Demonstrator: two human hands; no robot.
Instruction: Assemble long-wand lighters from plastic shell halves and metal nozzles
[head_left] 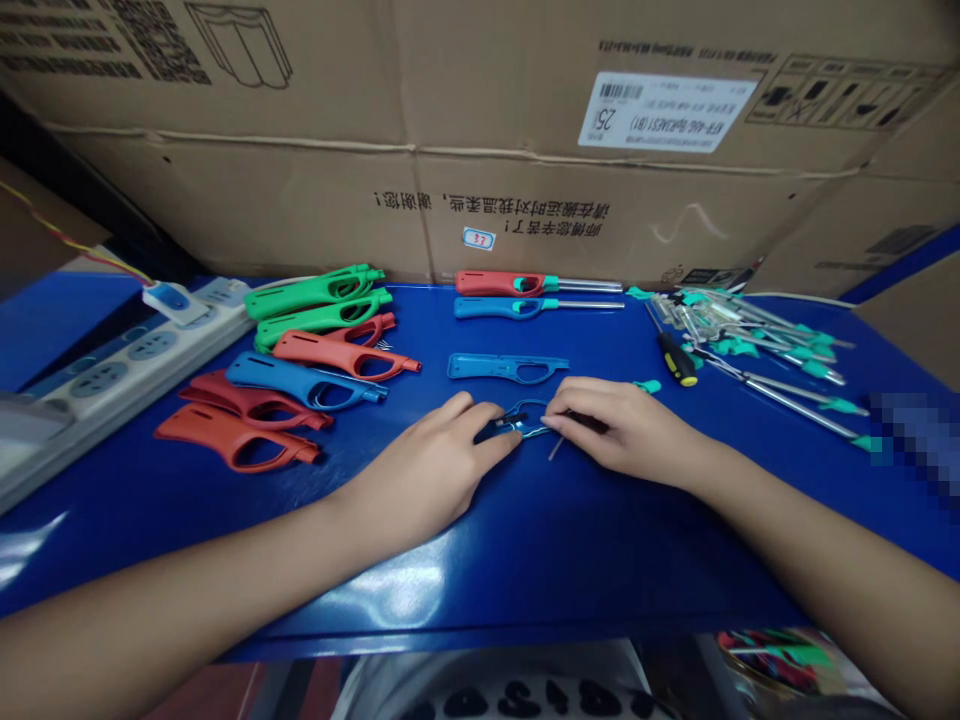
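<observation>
Container, below the near edge, holding red and green pieces. Table, blue, glossy. Left hand: bent over the work, thumb and forefinger gripping a blue casing half, which lies mid-table between both hands, a dark part and thin wires showing at it. Right hand: thumb and fingers pinched together at the casing's right end; what they grip cannot be told; a thin rod shows beneath. Casings, left: two orange-red, overlapping; blue; further red-orange; green, stacked. Separate blue casing, just beyond the hands. Right: black-and-yellow screwdriver, beside a heap of metal tubes with green ends. Far: two lighters, blue and red, tubes pointing right. Far left: white power strip, plug inserted. Behind: printed cardboard box.
</observation>
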